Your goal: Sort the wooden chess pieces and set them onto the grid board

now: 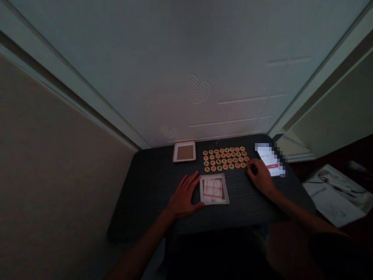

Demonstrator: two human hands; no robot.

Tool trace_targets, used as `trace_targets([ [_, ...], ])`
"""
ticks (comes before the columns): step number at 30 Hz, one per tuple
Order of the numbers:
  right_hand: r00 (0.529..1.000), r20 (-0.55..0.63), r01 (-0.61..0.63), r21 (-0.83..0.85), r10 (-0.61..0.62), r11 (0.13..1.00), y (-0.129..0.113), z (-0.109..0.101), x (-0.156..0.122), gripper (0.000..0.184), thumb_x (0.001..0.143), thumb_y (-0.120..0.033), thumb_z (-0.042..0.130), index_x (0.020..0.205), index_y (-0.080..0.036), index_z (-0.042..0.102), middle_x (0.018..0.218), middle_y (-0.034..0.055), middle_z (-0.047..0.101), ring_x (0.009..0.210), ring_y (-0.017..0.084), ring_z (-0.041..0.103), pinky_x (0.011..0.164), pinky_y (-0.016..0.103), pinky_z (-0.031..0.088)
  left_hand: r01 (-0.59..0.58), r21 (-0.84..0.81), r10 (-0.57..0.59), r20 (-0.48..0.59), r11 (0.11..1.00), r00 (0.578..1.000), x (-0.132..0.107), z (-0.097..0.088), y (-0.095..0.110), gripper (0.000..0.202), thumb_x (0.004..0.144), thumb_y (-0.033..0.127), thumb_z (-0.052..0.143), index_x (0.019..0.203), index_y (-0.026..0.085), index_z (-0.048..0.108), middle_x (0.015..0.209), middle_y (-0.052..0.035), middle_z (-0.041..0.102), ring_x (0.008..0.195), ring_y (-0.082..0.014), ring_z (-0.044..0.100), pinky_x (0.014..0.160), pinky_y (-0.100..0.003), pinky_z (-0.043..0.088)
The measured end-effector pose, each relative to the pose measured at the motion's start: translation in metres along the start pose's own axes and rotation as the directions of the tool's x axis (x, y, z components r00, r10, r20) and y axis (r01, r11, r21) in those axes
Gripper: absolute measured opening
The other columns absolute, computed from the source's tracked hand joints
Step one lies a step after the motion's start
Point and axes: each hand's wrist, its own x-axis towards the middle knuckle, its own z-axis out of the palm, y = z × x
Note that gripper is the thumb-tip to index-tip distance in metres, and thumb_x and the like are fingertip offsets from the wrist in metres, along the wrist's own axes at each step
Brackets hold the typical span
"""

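Note:
Rows of round, pale xiangqi pieces with red or dark characters lie on the dark table. My right hand is at the right end of the nearest row. Its thumb and fingers are pinched on a piece there, mostly covered by the fingertips. My left hand lies with fingers spread at the left side of a shallow white box. Its thumb and fingertips touch the box's edge. Inside the box is a paper printed with a pink grid.
A second shallow box part, white inside with a brown base, lies at the back left of the table. A lit phone, partly blurred, lies right of the pieces. A white door stands behind. Papers lie lower right, off the table.

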Motion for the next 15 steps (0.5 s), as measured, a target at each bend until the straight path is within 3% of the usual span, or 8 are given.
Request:
trace_targets([
  [8,1.0,-0.003,0.016,-0.04,-0.016,0.999,-0.003,-0.001,-0.001,0.015,0.088,-0.024,0.057,0.101,-0.024,0.063,0.109,0.0111,0.065,0.105,0.03,0.06,0.094,0.05,0.051,0.05,-0.157,-0.059,-0.05,0.986,0.997,0.002,-0.004,-0.009,0.081,0.096,0.062,0.046,0.159,0.02,0.018,0.165,-0.0136,0.022,0.15,-0.0317,0.027,0.122,-0.053,0.027],
  [15,1.0,-0.011,0.023,-0.046,-0.024,0.999,-0.003,-0.001,-0.002,0.015,0.087,-0.026,0.057,0.102,-0.024,0.063,0.109,0.0113,0.065,0.106,0.031,0.059,0.095,0.051,0.049,-0.005,-0.205,-0.028,-0.153,0.979,0.988,0.024,-0.021,-0.011,0.062,0.102,0.05,0.041,0.156,0.023,0.028,0.162,-0.0114,0.03,0.148,-0.0273,0.032,0.122,-0.047,0.031],
])
